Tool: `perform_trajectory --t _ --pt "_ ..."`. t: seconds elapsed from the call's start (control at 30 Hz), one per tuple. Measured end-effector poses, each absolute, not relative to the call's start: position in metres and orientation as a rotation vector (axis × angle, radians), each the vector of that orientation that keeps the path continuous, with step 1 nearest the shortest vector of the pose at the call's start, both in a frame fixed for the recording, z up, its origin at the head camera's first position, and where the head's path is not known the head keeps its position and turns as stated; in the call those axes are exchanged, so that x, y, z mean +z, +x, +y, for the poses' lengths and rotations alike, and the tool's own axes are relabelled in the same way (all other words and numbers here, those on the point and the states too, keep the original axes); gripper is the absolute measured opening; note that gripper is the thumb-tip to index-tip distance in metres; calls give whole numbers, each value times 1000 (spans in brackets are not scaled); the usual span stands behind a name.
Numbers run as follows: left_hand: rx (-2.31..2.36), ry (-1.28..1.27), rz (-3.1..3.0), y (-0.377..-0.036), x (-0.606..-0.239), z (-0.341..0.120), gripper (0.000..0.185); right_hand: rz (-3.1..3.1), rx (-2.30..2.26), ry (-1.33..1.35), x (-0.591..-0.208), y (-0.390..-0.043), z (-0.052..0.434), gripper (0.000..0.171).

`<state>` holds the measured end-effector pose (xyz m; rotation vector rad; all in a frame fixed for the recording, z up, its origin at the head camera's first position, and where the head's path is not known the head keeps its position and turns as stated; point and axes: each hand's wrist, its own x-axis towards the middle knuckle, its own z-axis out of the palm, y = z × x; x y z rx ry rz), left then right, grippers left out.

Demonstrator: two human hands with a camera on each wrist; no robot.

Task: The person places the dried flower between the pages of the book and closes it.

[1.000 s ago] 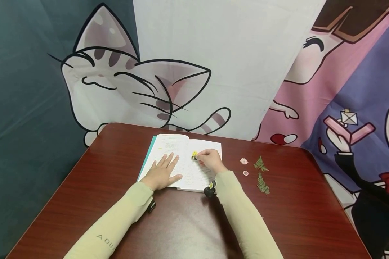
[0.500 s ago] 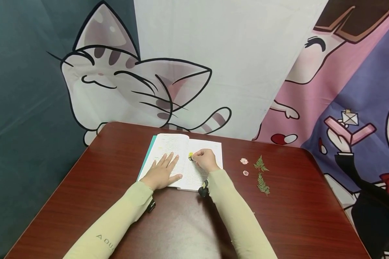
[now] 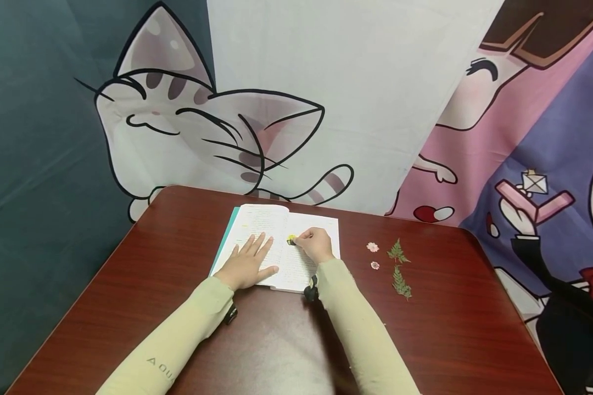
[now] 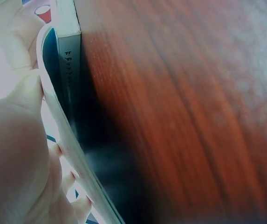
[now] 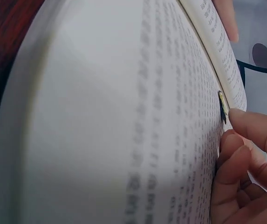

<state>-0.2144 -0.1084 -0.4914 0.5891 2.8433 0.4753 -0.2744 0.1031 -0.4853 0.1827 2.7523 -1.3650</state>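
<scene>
An open book (image 3: 264,222) with printed pages lies on the dark red table (image 3: 153,274). My left hand (image 3: 249,265) rests flat on the left page, fingers straight and spread. My right hand (image 3: 316,244) has its fingers curled and pinches a small yellow flower (image 3: 291,240) against the right page near the book's gutter. In the right wrist view the flower (image 5: 222,106) shows edge-on at my fingertip (image 5: 245,121), pressed to the page (image 5: 124,116). The left wrist view shows the book's edge (image 4: 68,65) and my palm (image 4: 12,158) on it.
Two small pink pressed flowers (image 3: 373,247) (image 3: 374,265) and two green fern sprigs (image 3: 397,252) (image 3: 401,283) lie on the table right of the book. Cartoon-printed cloth (image 3: 202,131) hangs behind the table's far edge.
My right hand has slid a little to the left with the yellow flower, closer to the book's gutter. My left hand has stayed flat on the left page.
</scene>
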Motion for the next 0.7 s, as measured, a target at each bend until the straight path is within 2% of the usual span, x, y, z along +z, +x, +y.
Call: perform_trajectory --t 0.43,0.7 --pt "476 585 2827 -209 -479 -108 81 2609 -1615 52 -478 -257 116 10" --pt "491 586 2819 -210 -483 -108 82 2840 -1517 1 -465 -241 137 9"
